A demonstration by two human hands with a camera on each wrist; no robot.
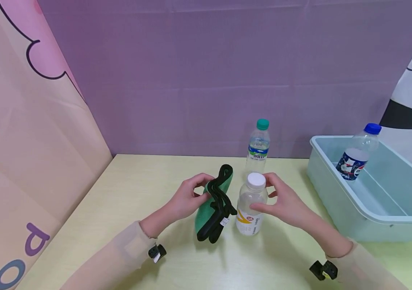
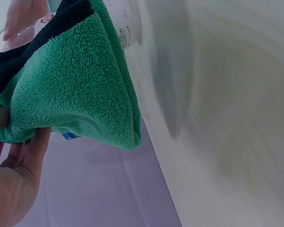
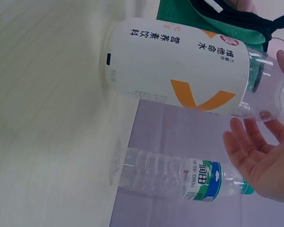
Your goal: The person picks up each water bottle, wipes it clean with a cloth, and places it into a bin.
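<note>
My left hand [image 1: 188,196] pinches a folded green towel [image 1: 202,217] with black edging and a small white tag. In the left wrist view the fuzzy towel [image 2: 80,80] hangs over the table, thumb on one side and fingers on the other. My right hand [image 1: 287,201] has its thumb and fingers around the upper part of a clear bottle [image 1: 249,221] with a white cap. The right wrist view shows the bottle's white label with an orange V mark, its base at the tabletop. The towel is just left of this bottle.
A clear water bottle [image 1: 258,147] with a green cap stands behind the white-capped bottle. To the right sits a pale blue bin [image 1: 340,201], with a blue-capped bottle [image 1: 356,155] leaning inside it. A purple cloth [image 1: 191,80] hangs behind the table [image 1: 148,177].
</note>
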